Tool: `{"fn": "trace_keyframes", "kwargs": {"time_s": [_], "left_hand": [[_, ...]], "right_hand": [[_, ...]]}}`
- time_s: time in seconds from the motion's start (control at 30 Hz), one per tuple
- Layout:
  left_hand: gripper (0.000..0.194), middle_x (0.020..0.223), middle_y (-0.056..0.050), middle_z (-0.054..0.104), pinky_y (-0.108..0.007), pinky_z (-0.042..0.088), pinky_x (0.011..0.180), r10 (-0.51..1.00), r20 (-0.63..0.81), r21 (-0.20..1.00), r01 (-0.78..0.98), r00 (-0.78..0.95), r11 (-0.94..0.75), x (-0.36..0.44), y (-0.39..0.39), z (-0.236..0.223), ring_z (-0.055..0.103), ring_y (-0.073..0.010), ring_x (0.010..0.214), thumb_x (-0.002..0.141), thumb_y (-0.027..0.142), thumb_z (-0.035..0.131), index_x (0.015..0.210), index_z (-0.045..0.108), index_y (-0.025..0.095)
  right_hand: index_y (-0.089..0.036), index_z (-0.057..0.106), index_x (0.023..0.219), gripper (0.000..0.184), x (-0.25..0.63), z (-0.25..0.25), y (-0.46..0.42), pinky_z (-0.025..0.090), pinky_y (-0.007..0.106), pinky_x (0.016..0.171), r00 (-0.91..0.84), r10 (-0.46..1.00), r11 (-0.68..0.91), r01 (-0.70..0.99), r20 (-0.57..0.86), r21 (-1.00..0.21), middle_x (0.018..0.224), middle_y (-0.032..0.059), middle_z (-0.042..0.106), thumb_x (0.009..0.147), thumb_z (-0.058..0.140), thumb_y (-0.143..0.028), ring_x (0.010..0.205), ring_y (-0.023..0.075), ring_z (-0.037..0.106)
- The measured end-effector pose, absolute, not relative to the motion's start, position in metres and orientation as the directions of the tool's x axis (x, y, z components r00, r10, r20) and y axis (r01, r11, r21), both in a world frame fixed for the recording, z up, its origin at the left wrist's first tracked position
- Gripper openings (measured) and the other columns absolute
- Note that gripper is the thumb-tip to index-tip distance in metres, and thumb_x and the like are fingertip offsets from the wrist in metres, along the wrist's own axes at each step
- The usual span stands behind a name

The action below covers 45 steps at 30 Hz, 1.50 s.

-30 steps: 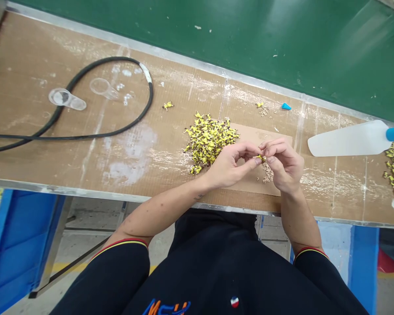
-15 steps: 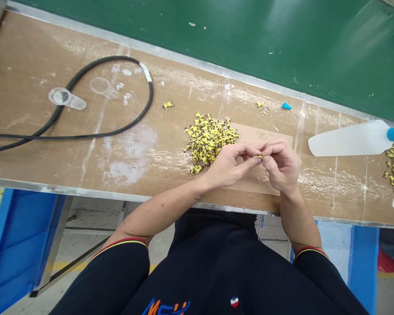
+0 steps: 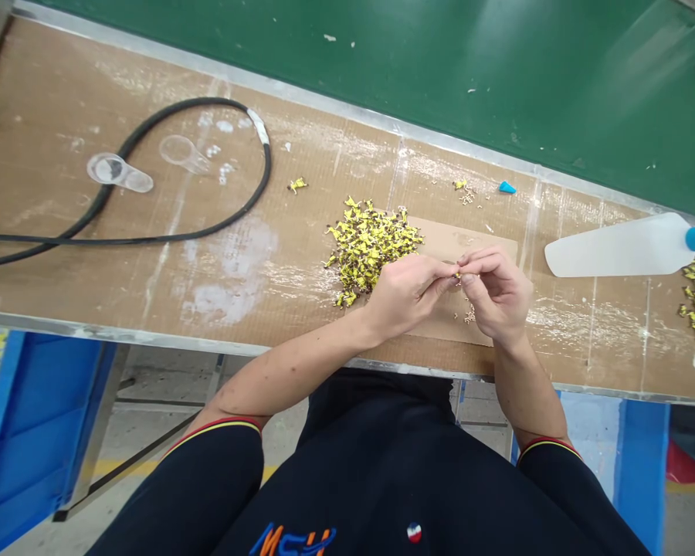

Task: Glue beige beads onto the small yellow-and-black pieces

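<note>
Both forearms reach in from near edge, bare below short sleeves. Left hand (image 3: 408, 293) and right hand (image 3: 496, 293) meet, fingertips pinched together; left wrist angled right, right forearm steeper.

Small yellow part (image 3: 457, 276): pinched between the fingertips of the left hand (image 3: 405, 293) and right hand (image 3: 496, 297), above the cardboard sheet (image 3: 440, 330); mostly covered, orientation not discernible. Figure pile (image 3: 371, 243): small glossy yellow figures with dark brown and pale portions, heaped loosely at mixed angles on the desk (image 3: 301, 262), overlapping the sheet's left portion. Beige pieces (image 3: 470, 315): tiny, scattered on the sheet below the fingertips, partly hidden.
</note>
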<state>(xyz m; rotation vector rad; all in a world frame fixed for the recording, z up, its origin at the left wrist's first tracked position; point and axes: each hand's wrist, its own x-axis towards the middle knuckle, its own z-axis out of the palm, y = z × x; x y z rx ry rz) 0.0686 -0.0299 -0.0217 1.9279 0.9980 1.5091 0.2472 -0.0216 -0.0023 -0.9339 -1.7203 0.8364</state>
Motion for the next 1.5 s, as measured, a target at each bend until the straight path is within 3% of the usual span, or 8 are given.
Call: {"fn": "trace_keyframes", "kwargs": {"time_s": [0.3, 0.6, 0.8, 0.93, 1.07, 1.2, 1.3, 1.5], "left_hand": [[0.016, 0.084, -0.005, 0.081, -0.025, 0.059, 0.077, 0.771, 0.622, 0.681, 0.39, 0.14, -0.62, 0.068, -0.033, -0.02, 0.076, -0.0134, 0.077, 0.103, 0.025, 0.061, 0.094, 0.073, 0.019], [0.017, 0.08, -0.004, 0.079, -0.024, 0.053, 0.071, 0.772, 0.625, 0.709, 0.333, 0.114, -0.622, 0.069, -0.034, -0.017, 0.073, -0.013, 0.073, 0.103, 0.023, 0.058, 0.09, 0.068, 0.019], [0.015, 0.08, -0.004, 0.079, -0.023, 0.053, 0.069, 0.885, 0.45, 0.854, 0.232, 0.122, -0.466, 0.068, -0.033, -0.015, 0.069, -0.0119, 0.068, 0.099, 0.026, 0.064, 0.089, 0.072, 0.018], [0.018, 0.077, -0.004, 0.079, -0.021, 0.053, 0.064, 0.946, 0.271, 0.958, 0.052, 0.18, -0.284, 0.07, -0.034, -0.007, 0.067, -0.0105, 0.063, 0.094, 0.033, 0.072, 0.088, 0.077, 0.016], [0.021, 0.08, -0.005, 0.081, -0.021, 0.052, 0.06, 0.958, 0.223, 0.975, -0.027, 0.182, -0.222, 0.064, -0.029, 0.001, 0.066, -0.0098, 0.062, 0.091, 0.036, 0.076, 0.088, 0.079, 0.015], [0.016, 0.085, -0.005, 0.081, -0.022, 0.055, 0.066, 0.952, 0.303, 0.947, 0.128, -0.045, -0.295, 0.021, -0.002, 0.0, 0.069, -0.0099, 0.068, 0.091, 0.033, 0.074, 0.091, 0.079, 0.018], [0.015, 0.082, -0.004, 0.08, -0.022, 0.054, 0.064, 0.902, 0.331, 0.905, 0.364, -0.279, -0.22, -0.037, 0.022, -0.007, 0.069, -0.0104, 0.068, 0.089, 0.029, 0.07, 0.091, 0.079, 0.017], [0.016, 0.084, -0.005, 0.08, -0.03, 0.055, 0.077, 0.916, 0.116, 0.744, 0.644, -0.384, 0.176, -0.104, 0.042, -0.03, 0.069, -0.0157, 0.073, 0.088, 0.022, 0.065, 0.088, 0.079, 0.016]], "right_hand": [[-0.026, 0.068, 0.09, 0.006, 0.237, -0.005, -0.025, 0.054, 0.037, 0.075, -0.191, 0.896, 0.432, 0.164, 0.401, -0.887, 0.082, 0.0004, 0.065, 0.095, 0.069, -0.028, 0.084, 0.0183, 0.064], [-0.026, 0.067, 0.09, 0.007, 0.232, -0.013, -0.026, 0.052, 0.038, 0.074, -0.154, 0.88, 0.472, 0.174, 0.449, -0.864, 0.079, 0.0003, 0.062, 0.096, 0.066, -0.027, 0.081, 0.0182, 0.062], [-0.026, 0.07, 0.091, 0.007, 0.234, -0.01, -0.026, 0.05, 0.033, 0.07, -0.145, 0.884, 0.464, 0.163, 0.444, -0.871, 0.078, -0.0015, 0.062, 0.094, 0.068, -0.02, 0.076, 0.0151, 0.06], [-0.025, 0.073, 0.089, 0.006, 0.24, -0.003, -0.026, 0.051, 0.033, 0.066, -0.15, 0.915, 0.4, 0.231, 0.374, -0.887, 0.076, -0.0005, 0.064, 0.093, 0.071, -0.028, 0.074, 0.0161, 0.061], [-0.027, 0.076, 0.103, 0.015, 0.25, 0.003, -0.023, 0.053, 0.033, 0.063, -0.109, 0.92, 0.39, 0.161, 0.376, -0.907, 0.081, 0.0001, 0.066, 0.094, 0.07, -0.038, 0.07, 0.0156, 0.063], [-0.024, 0.077, 0.09, 0.011, 0.278, 0.01, -0.009, 0.047, 0.03, 0.057, 0.022, 0.884, 0.438, 0.31, 0.467, -0.844, 0.073, -0.0013, 0.065, 0.094, 0.067, -0.03, 0.06, 0.0131, 0.059], [-0.022, 0.075, 0.081, 0.014, 0.305, 0.011, 0.005, 0.045, 0.029, 0.056, -0.062, 0.876, 0.429, 0.556, 0.479, -0.712, 0.069, 0.0001, 0.068, 0.091, 0.068, -0.027, 0.058, 0.0129, 0.059], [-0.023, 0.071, 0.073, 0.038, 0.33, 0.004, 0.017, 0.041, 0.031, 0.05, -0.373, 0.91, 0.415, 0.792, 0.183, -0.448, 0.064, 0.0003, 0.068, 0.095, 0.057, -0.051, 0.047, 0.0137, 0.054]]}}
